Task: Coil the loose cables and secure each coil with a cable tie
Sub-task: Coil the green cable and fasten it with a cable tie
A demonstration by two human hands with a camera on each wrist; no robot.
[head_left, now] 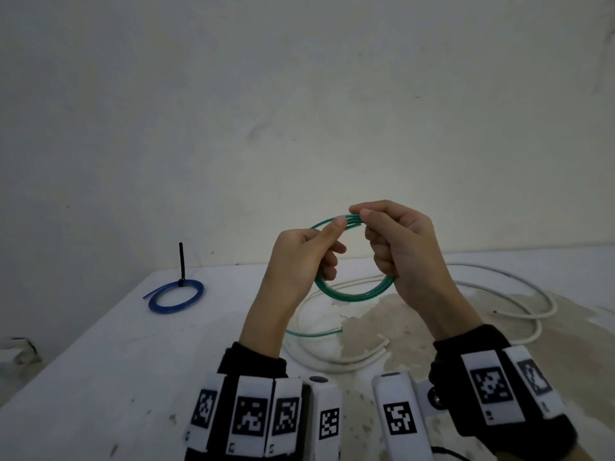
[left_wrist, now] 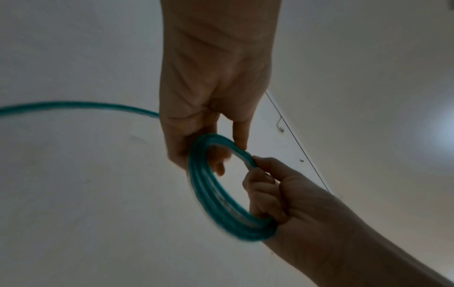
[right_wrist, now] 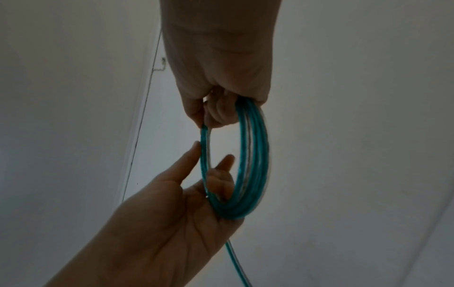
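Both hands held the green cable coil (head_left: 357, 292) above the table (head_left: 100, 361) — left hand (head_left: 299, 257) pinching at ten o'clock, right hand (head_left: 402, 247) curled round three. Blue tied coil (head_left: 175, 297) lay left; white cable (head_left: 519, 294) sprawled beneath.

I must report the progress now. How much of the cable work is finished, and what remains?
Done: the blue cable lies coiled on the table with a black cable tie on it. In hand: the left hand and right hand hold the green cable in several loops, its tail still loose, no tie on it. Left: the white cable lies uncoiled.
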